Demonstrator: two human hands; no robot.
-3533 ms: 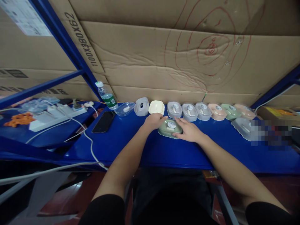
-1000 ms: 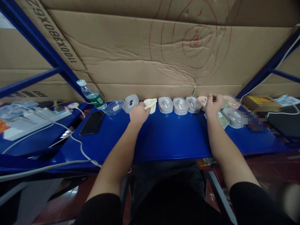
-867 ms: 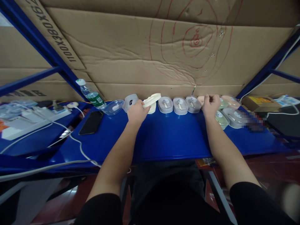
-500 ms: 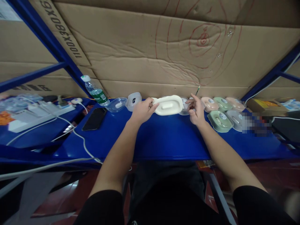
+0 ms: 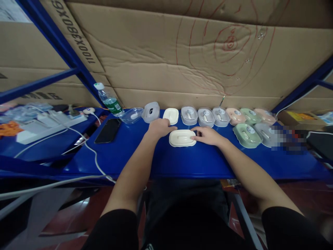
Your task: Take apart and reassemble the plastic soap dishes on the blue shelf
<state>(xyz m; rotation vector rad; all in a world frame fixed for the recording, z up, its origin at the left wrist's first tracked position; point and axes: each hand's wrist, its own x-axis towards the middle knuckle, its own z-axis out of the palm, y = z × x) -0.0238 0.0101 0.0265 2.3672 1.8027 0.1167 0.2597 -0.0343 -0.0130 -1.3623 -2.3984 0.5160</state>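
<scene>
A cream oval soap-dish-like piece (image 5: 182, 138) with a raised bar along its middle lies on the blue table in front of me. My right hand (image 5: 208, 135) pinches its right end, thumb on top. My left hand (image 5: 161, 127) is just behind its left end, thumb stretched out and the other fingers partly hidden. Those fingertips overlap the near edge of a second cream piece (image 5: 171, 114), rounded and standing farther back; whether they touch it I cannot tell.
Grey lidded boxes (image 5: 189, 115), pink boxes (image 5: 235, 116) and green boxes (image 5: 247, 135) stand at the back and right. To the left are an open grey container (image 5: 151, 113), a clear lid (image 5: 132, 115), a water bottle (image 5: 111, 102), a phone (image 5: 108, 131) and white cables (image 5: 95, 156).
The cream oval piece, held up in my left hand before, now lies lower on the table. My left hand has let go of it, and my right hand has come in to its right end.
</scene>
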